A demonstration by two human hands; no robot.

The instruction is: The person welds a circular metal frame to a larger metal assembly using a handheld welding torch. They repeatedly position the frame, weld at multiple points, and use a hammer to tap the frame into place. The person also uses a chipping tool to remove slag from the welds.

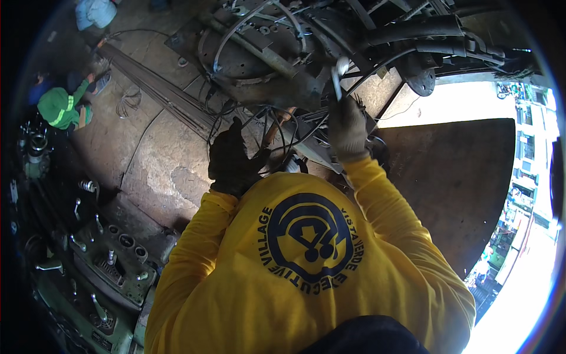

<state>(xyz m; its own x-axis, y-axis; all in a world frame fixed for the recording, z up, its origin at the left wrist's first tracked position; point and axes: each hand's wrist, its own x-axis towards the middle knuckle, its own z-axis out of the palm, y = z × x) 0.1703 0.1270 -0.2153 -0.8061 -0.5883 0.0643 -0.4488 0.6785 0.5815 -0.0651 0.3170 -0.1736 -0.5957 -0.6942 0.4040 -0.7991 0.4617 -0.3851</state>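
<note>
My right hand [348, 127], in a light grey work glove, is closed around a pale, shiny rod-shaped tool [338, 79] with a rounded end. It points up and away from me; its exact kind does not show. Beyond it stands a dark steel assembly with a round drilled plate [259, 50] and curved rods. My left hand [233, 159], in a dark glove, is raised with thumb and fingers apart and holds nothing. Black cables [280, 127] loop between my hands, beside an orange-brown handle-like piece [283, 121] partly hidden among them.
A green machine with levers and knobs [109, 259] stands at my left. Long metal bars [156, 88] and a coil of wire [128, 101] lie on the floor. A person in green [59, 106] crouches far left. A large dark sheet [448, 183] extends right.
</note>
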